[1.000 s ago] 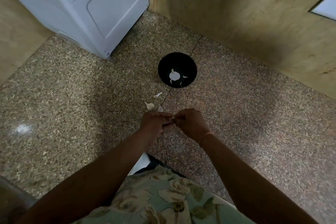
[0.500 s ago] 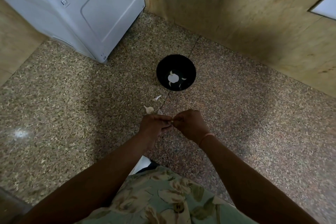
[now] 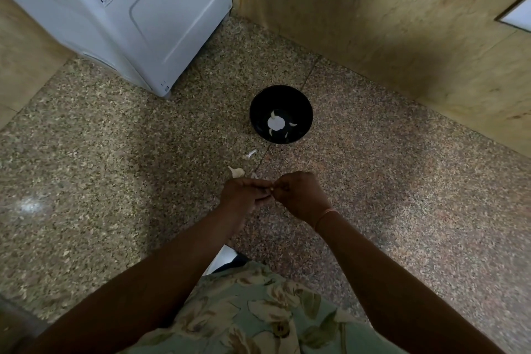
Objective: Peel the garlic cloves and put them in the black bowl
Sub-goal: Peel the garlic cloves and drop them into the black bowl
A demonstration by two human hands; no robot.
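My left hand [image 3: 244, 194] and my right hand [image 3: 298, 194] meet over the speckled floor, fingertips together, and pinch a small garlic clove [image 3: 271, 188] between them; only a pale sliver of it shows. Beyond the hands the black bowl [image 3: 258, 112] stands on the floor with a white garlic piece [image 3: 275, 123] and a few small slivers inside. A loose garlic clove [image 3: 237, 171] lies on the floor just past my left hand, and a scrap of peel [image 3: 250, 154] lies between it and the bowl.
A white appliance [image 3: 129, 17] stands at the back left. Tan walls [image 3: 388, 23] close the corner behind the bowl. My floral-print clothing [image 3: 258, 313] fills the bottom of the view.
Both hands stay pinched together on the clove with only slight finger movement. The view has shifted a little; bowl and loose pieces have not moved.
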